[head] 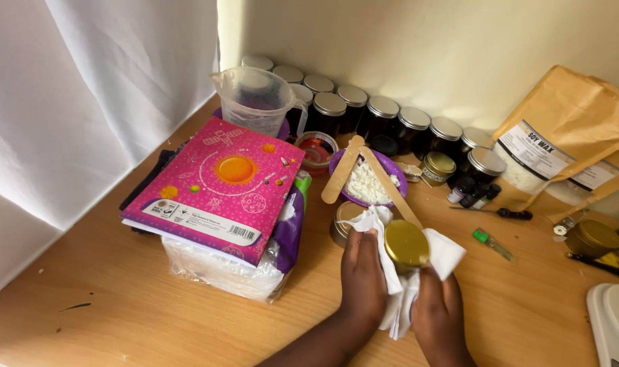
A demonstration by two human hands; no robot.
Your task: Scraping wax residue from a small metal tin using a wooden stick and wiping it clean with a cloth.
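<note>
Both hands (side by side, close together) are curled shut in grips, left [363, 272], right [437, 309].

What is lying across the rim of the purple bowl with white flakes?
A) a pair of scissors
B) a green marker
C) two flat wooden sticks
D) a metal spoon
C: two flat wooden sticks rest across the purple bowl, meeting near its far rim and spreading apart toward the person, above the white flakes inside.
</note>
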